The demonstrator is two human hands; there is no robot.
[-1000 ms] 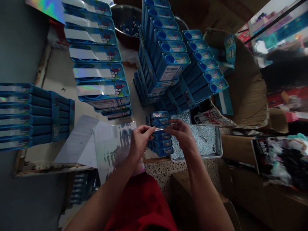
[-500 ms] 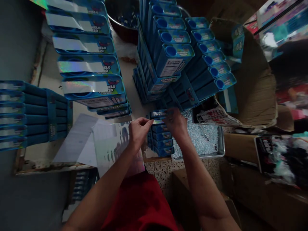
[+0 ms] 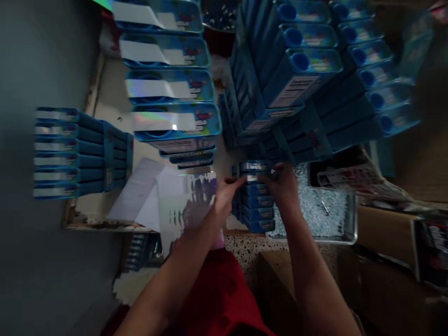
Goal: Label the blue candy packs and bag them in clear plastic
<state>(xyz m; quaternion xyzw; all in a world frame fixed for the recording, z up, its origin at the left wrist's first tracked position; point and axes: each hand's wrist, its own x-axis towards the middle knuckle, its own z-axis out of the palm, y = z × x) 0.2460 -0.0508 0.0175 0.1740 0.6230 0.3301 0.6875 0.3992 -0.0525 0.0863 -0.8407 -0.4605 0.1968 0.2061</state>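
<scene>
Here, seen from above through a blurred, dim picture, my two bare hands meet over a short stack of small blue boxes (image 3: pixel 255 196) standing at the near edge of a worktable (image 3: pixel 105 100). My left hand (image 3: pixel 226 196) reaches in from the left, fingers drawn together with the tips touching the second box from the top, where a pale strip (image 3: pixel 252 178) shows; motion blur keeps me from telling whether I pinch the strip or only press it down. My right hand (image 3: pixel 283 184) lies against the right side of the same stack, fingers curled over the top boxes; its fingertips are smeared by blur, so I cannot tell what they grip. Just right of the stack sits a metal tray (image 3: pixel 345 235) filled with pale little pellets, partly hidden by my right wrist. Just left of my left hand lies a shiny holographic sheet (image 3: pixel 185 203) on white paper. Behind, larger blue boxes with silvery strips (image 3: pixel 171 121) step away from me, and a taller pile of blue boxes (image 3: pixel 297 84) runs off the top edge. A bundle of flat blue cartons (image 3: pixel 80 151) lies well apart at the far left. The print on every box is too blurred to read. My red garment (image 3: pixel 217 298) fills the bottom.
</scene>
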